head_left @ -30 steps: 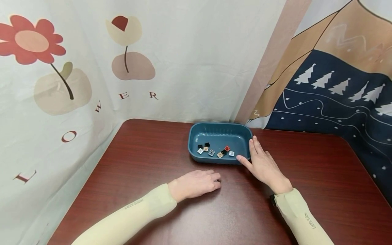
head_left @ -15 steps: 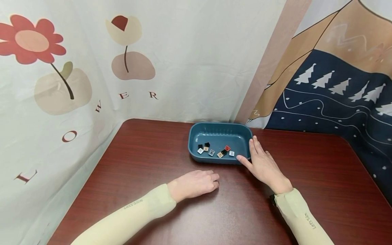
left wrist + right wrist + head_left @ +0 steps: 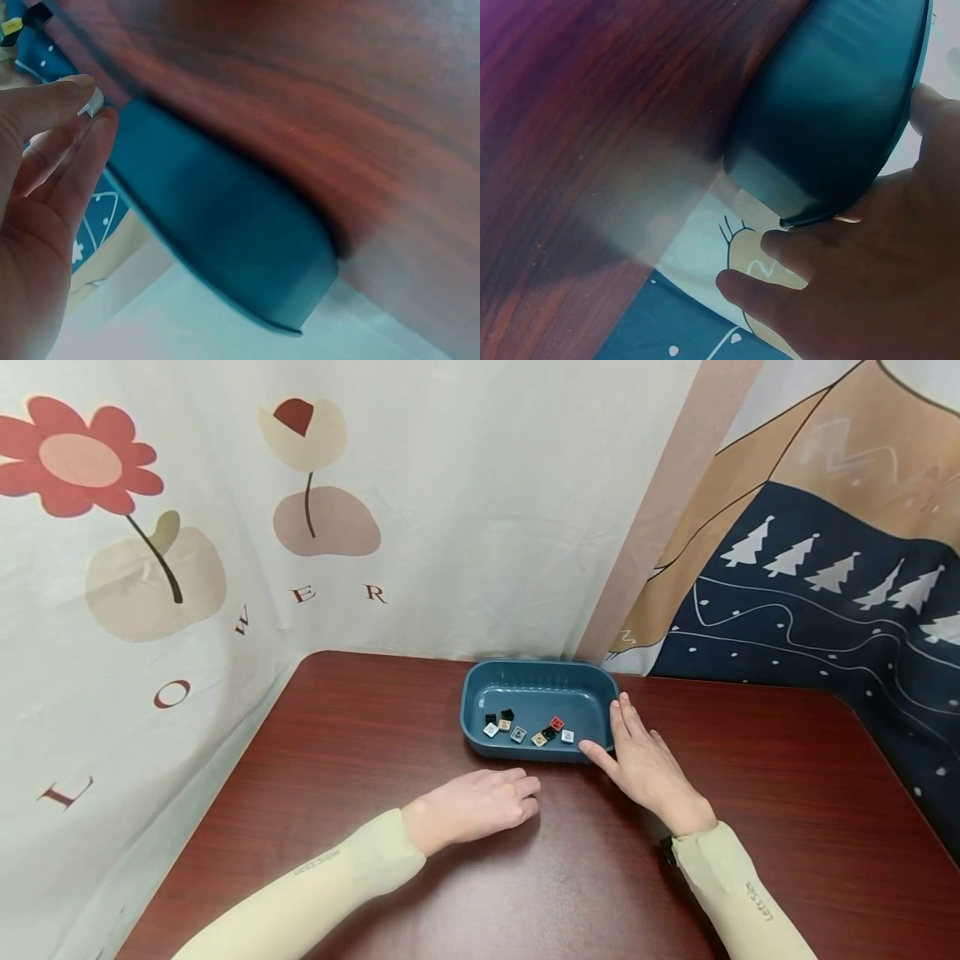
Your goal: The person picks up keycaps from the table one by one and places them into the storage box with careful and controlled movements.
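My left hand is over the table just in front of a blue plastic tray. In the left wrist view its thumb and fingers pinch a small white piece that looks like a keycap; the head view hides this piece behind the fingers. At the tray's right end rests my right hand. Its fingers lie nearly straight along the outer side, while the thumb touches the front rim. Several small square keycaps lie inside the tray, among them a red keycap and a white keycap.
The tray stands near the back edge of a dark red-brown wooden table. Behind the table hangs a white curtain with printed flowers. A dark blue printed cloth hangs at the right.
My left hand has shifted a little: slightly leftward at first, then a bit up toward the tray. The right hand, tray and keycaps in it have stayed in place.
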Motion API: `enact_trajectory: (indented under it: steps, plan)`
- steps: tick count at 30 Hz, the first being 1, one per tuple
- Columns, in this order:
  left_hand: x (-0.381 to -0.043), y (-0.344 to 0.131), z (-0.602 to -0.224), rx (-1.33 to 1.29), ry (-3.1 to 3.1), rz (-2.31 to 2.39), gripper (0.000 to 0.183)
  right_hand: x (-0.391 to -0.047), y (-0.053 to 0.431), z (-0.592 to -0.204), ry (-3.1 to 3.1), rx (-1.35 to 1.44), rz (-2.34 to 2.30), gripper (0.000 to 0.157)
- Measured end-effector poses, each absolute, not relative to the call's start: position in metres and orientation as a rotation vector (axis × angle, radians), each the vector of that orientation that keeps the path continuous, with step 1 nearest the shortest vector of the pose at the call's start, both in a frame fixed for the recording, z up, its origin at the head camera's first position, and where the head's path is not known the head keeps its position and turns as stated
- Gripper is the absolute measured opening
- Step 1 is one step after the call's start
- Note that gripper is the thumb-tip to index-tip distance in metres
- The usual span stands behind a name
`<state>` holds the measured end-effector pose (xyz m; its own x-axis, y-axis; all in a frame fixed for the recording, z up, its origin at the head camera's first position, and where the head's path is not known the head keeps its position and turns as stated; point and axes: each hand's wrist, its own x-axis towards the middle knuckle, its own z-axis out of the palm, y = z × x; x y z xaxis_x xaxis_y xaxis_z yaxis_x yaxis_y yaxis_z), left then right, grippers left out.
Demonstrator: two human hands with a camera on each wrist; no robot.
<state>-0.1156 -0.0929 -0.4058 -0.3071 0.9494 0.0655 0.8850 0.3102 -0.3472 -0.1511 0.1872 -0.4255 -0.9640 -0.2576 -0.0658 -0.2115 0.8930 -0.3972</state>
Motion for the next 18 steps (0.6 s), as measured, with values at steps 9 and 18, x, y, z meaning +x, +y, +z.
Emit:
enact_trajectory:
  steps: [9,18]
  plan:
    - [-0.119,-0.095,-0.394,-1.611,-2.236,0.350,0.017,-0.152,0.187,-0.426,2.940,-0.364,-0.596,0.110]
    - [-0.129,-0.095,-0.388,-1.540,-2.244,0.122,0.016,-0.151,0.188,-0.427,2.941,-0.363,-0.597,0.108]
